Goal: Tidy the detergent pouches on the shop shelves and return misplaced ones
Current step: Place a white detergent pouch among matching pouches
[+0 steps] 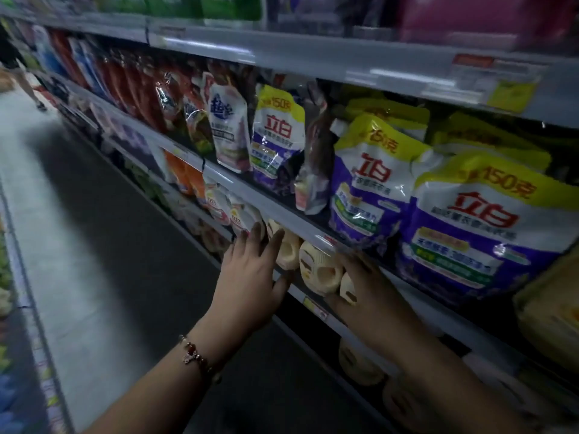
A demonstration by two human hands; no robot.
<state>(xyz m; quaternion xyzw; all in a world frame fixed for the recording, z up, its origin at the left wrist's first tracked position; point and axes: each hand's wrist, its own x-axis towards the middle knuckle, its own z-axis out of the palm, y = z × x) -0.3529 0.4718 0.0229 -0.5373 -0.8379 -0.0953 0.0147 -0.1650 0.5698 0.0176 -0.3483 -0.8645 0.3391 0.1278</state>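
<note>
Resting on cream pouches (316,270), both hands' grip

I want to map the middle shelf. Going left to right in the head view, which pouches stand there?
Red pouches → white-pink pouch → yellow-purple pouch → brown pouch → two more yellow-purple pouches.

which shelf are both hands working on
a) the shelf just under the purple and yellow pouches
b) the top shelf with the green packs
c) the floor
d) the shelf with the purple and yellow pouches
a: the left hand and right hand are both on the cream pouches, one level below the purple and yellow pouches.
</note>
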